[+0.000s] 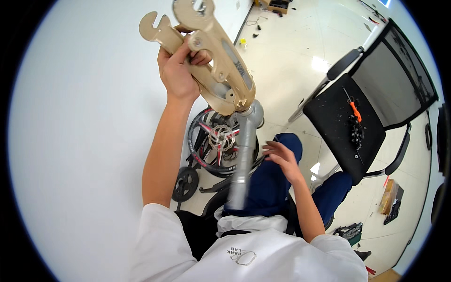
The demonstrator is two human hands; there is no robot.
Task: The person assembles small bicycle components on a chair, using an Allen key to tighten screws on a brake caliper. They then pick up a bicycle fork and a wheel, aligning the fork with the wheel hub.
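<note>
My left hand (181, 80) is closed round one leg of a beige fork (237, 70), the kind fitted to a small bike or scooter. The fork is raised with its hooked, slotted ends up. Its silver steerer tube (245, 145) points down toward my lap, the lower end blurred. To the right of the tube, over my thigh, my right hand (284, 159) has its fingers apart and holds nothing that I can see. Behind the fork is a wheel (195, 150) with red and white spokes and a brake disc.
A black mesh armchair (329, 113) stands to the right, bearing an orange-handled screwdriver (355, 113) and a heap of small dark parts (357, 134). A small black wheel (185, 184) is beside the white wall (84, 141). Boxes and tools lie on the tiled floor (277, 70).
</note>
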